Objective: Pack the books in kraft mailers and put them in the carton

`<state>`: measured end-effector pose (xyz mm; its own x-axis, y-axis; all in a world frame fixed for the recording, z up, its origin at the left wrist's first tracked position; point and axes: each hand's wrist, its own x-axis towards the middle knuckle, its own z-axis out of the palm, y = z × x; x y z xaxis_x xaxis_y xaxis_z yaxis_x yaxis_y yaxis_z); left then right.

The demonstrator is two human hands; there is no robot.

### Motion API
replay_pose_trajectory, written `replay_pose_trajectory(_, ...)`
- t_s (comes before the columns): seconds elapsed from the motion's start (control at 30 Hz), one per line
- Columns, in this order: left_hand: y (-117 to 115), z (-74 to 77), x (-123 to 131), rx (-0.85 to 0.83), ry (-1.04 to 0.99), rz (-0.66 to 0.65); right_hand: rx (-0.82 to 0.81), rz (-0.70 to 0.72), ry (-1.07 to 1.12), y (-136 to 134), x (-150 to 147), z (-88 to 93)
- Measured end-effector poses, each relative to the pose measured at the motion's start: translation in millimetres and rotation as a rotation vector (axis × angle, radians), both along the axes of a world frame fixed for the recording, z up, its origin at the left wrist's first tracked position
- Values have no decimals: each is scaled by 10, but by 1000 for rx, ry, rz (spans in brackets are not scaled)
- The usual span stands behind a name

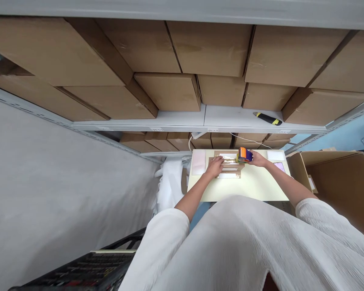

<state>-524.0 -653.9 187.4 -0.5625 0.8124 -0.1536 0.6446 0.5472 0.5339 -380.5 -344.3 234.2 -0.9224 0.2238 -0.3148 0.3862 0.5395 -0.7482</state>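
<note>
My right hand [257, 159] is closed around an orange and purple tape dispenser [245, 154], which sits at the right end of a small cardboard box [232, 174]. A shiny strip of tape runs leftward from the dispenser across the box top. The box lies on a pale cream table [255, 186], with white showing between its brown flaps. Stretched fingers of my left hand [215, 166] rest on the box's left side, pressing near the tape's end. That hand grips nothing I can see.
Above the table, a shelf [182, 118] carries several cartons [166, 93] and a black-yellow utility knife [268, 118]. A phone [279, 166] lies at the table's right. Beside it stands a large open carton [339, 182]; white wrapping [171, 182] hangs left, and a black crate [87, 266] is lower left.
</note>
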Motion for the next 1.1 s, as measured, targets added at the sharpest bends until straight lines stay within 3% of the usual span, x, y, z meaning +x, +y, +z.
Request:
replay_pose_trajectory(0.2, 15, 30, 35, -16, 20, 19, -62, -54, 37, -40, -57, 19)
replay_pose_trajectory(0.43, 18, 77, 62, 23, -21, 51, 46, -50, 51, -219, -175, -13)
replay_pose_trajectory(0.53, 71, 179, 89, 165, -105, 169, 106, -79, 9, -270, -179, -9)
replay_pose_trajectory(0.63, 199, 357, 97, 415, -202, 350, 137, -74, -9, -313, -189, 20)
replay_pose_trajectory(0.77, 392, 598, 85, 627, -322, 403, 173, -72, -25, -378, -228, 51)
replay_pose_trajectory(0.93, 483, 701, 99, 656, -403, 388, 196, -56, -21, -447, -257, 73)
replay_pose_trajectory(1.1, 516, 741, 121, 671, -495, 460, 200, -60, -3, -477, -232, 109)
